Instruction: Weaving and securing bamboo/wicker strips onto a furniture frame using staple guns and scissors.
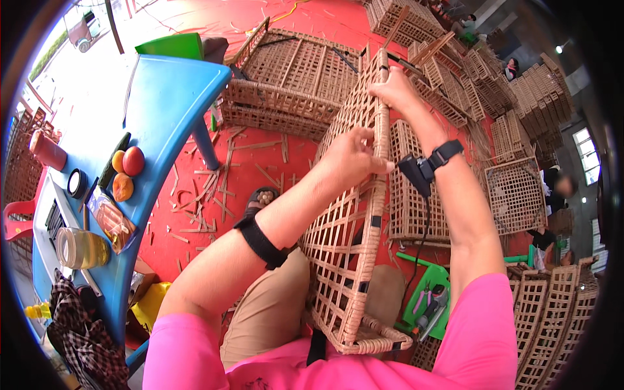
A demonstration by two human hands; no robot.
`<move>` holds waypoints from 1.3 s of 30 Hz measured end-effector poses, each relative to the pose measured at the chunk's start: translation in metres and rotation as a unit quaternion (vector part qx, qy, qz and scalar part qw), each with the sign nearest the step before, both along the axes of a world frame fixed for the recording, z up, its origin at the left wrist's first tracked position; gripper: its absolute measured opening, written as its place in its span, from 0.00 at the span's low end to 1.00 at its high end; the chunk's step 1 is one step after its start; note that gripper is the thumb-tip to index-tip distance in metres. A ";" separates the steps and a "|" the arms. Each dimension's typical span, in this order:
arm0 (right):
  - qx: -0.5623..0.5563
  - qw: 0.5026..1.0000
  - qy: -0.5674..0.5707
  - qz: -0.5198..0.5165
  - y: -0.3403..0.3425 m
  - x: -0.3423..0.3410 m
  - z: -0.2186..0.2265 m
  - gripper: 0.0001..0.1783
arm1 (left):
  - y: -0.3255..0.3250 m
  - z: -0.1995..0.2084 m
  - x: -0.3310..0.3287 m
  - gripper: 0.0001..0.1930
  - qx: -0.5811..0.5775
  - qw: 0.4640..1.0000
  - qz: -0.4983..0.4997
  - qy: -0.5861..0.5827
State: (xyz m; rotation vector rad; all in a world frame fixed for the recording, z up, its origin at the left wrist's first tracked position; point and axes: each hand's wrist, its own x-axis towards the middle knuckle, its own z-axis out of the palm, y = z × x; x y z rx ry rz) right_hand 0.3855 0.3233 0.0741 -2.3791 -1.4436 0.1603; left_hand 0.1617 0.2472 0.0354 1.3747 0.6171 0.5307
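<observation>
Centre of frame: you held a woven rattan basket (pixel 354 214) propped on edge across your lap, its lower corner near your waist, its top rim reaching toward upper centre. Your left hand (pixel 351 156) was closed on the long side rim about midway up, fingers curled over the edge. Your right hand (pixel 398 88) was clamped on the top corner of the same rim. Both grips were shut on the frame, not the lattice. Judged light for its size and fairly stiff along the wrapped rim; the open lattice strips looked thin and likely to flex or snap if pulled. Best held by the rim, as you did. A blue table (pixel 162 123) stood at left of frame with fruit (pixel 127 166) and a jar (pixel 78 248). Finished baskets (pixel 292 81) were stacked on the red floor (pixel 240 175) above.
</observation>
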 end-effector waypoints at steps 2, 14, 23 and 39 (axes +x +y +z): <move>-0.073 0.995 -0.047 0.042 0.004 -0.004 0.003 0.24 | 0.003 -0.005 0.006 0.44 -0.004 1.000 0.011 0.007; -0.109 0.978 0.036 0.172 -0.029 -0.028 0.052 0.28 | 0.005 -0.008 0.019 0.21 0.162 0.983 0.049 0.077; -0.036 0.944 0.283 0.169 -0.133 -0.088 0.042 0.40 | -0.069 -0.010 -0.059 0.10 0.263 0.964 0.036 0.017; 0.110 0.961 -0.071 0.243 -0.433 -0.234 0.002 0.27 | -0.238 -0.036 -0.188 0.13 0.110 0.994 0.021 -0.018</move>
